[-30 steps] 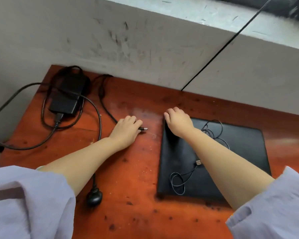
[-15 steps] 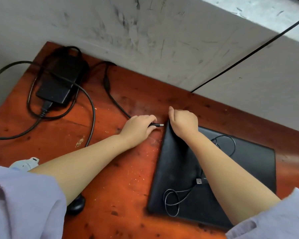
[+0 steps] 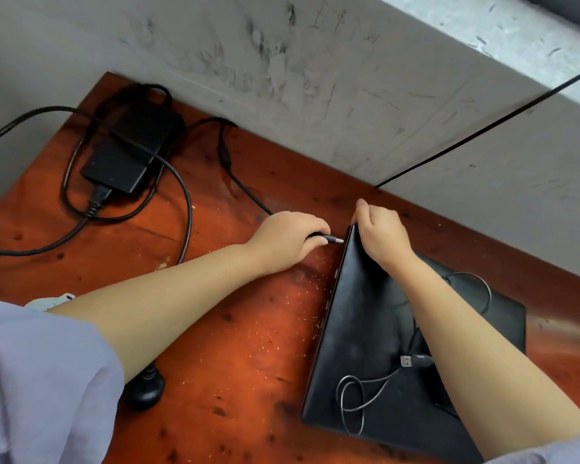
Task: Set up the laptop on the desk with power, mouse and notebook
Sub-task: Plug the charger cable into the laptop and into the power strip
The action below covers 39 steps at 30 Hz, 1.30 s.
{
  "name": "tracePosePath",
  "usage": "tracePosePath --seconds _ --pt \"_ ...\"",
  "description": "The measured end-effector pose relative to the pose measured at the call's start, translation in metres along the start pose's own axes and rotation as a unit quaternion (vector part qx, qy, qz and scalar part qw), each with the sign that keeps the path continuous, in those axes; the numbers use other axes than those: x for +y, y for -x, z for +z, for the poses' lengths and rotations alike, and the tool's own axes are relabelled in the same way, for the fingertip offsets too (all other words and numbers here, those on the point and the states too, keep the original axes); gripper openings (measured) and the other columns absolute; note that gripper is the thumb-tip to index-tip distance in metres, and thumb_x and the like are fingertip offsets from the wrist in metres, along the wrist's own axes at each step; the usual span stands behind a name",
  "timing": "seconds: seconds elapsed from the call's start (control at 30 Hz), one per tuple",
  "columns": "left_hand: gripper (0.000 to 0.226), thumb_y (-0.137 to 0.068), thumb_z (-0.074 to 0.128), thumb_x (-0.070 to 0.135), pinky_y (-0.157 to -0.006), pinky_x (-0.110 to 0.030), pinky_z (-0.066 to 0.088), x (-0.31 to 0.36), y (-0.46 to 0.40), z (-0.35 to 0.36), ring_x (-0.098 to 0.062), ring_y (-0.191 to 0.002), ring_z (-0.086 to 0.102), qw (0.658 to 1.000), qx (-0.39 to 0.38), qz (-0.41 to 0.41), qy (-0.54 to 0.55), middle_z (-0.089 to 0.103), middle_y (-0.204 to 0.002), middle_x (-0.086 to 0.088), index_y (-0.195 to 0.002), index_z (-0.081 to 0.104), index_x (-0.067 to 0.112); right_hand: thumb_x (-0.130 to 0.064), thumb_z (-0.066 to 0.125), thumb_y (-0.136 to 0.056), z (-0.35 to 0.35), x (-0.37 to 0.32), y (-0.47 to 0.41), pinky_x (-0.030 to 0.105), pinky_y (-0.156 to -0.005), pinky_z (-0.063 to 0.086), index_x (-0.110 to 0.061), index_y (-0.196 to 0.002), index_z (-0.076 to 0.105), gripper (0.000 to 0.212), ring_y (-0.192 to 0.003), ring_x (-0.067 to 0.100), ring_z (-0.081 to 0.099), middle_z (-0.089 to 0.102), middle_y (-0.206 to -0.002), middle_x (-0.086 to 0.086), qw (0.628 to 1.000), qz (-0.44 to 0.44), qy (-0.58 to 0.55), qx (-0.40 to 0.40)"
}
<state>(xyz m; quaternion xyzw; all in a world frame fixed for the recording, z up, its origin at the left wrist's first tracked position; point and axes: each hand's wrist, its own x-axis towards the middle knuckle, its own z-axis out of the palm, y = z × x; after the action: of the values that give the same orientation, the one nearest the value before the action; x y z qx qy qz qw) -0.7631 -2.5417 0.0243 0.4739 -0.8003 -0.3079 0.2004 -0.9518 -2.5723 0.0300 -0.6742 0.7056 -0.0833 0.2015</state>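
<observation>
A closed black laptop (image 3: 369,329) lies on the red-brown wooden desk (image 3: 241,346), right of centre. My right hand (image 3: 380,234) grips its far left corner. My left hand (image 3: 290,241) pinches the black power plug (image 3: 332,239), whose metal tip sits just short of the laptop's left edge. The plug's cable runs back to a black power adapter (image 3: 131,152) at the desk's far left corner. A thin grey USB cable (image 3: 406,361) lies looped on the laptop lid, partly under my right forearm. No notebook is in view.
A scuffed grey wall (image 3: 315,78) borders the desk's far side. Thick black cable loops (image 3: 178,195) spread over the left of the desk. A round black object (image 3: 146,388) sits under my left forearm near the front edge.
My left hand has carried the plug rightward until its tip nearly meets the laptop's left edge. My right hand stays on the laptop's corner, and the laptop has turned at an angle.
</observation>
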Motion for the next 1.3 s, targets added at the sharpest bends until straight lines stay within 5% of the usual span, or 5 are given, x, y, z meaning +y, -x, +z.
tracePosePath --seconds 0.67,0.87,1.07,1.3 --pt "0.025 -0.092 0.051 0.028 -0.082 -0.040 0.050 0.015 -0.022 -0.002 -0.028 -0.102 0.062 0.997 -0.062 0.003 -0.054 0.070 -0.107 -0.003 -0.107 0.065 0.015 -0.037 0.023 -0.097 0.002 -0.005 0.000 0.034 -0.061 0.028 -0.011 -0.054 0.038 0.052 -0.066 0.029 0.047 0.047 -0.054 -0.001 1.000 0.005 -0.007 0.006" --pt "0.021 -0.091 0.051 0.030 -0.072 -0.042 0.046 0.004 -0.016 0.012 -0.032 -0.096 0.058 0.989 -0.096 -0.007 -0.109 0.064 -0.096 -0.008 -0.096 0.055 0.010 -0.036 0.024 -0.097 0.022 -0.008 0.001 0.033 -0.061 0.029 -0.019 -0.050 0.034 0.051 -0.067 0.026 0.044 0.049 -0.058 0.001 1.000 0.017 0.008 -0.020" --pt "0.022 -0.092 0.048 0.029 -0.080 -0.039 0.039 -0.004 -0.012 0.027 -0.027 -0.106 0.049 0.975 -0.081 0.024 -0.206 0.057 -0.108 -0.007 -0.103 0.054 0.010 -0.032 0.036 -0.097 0.031 -0.002 0.005 0.032 -0.054 0.026 -0.017 -0.050 0.033 0.049 -0.060 0.025 0.045 0.045 -0.053 0.001 0.999 -0.016 -0.003 -0.038" --pt "0.018 -0.091 0.051 0.026 -0.080 -0.037 0.037 -0.011 -0.010 0.034 -0.028 -0.106 0.048 0.979 -0.074 0.021 -0.189 0.055 -0.108 -0.008 -0.100 0.055 0.011 -0.028 0.052 -0.092 0.018 0.010 0.009 0.032 -0.066 0.039 -0.008 -0.073 0.072 0.034 -0.069 0.021 0.056 0.063 -0.076 0.010 0.995 -0.043 -0.087 0.003"
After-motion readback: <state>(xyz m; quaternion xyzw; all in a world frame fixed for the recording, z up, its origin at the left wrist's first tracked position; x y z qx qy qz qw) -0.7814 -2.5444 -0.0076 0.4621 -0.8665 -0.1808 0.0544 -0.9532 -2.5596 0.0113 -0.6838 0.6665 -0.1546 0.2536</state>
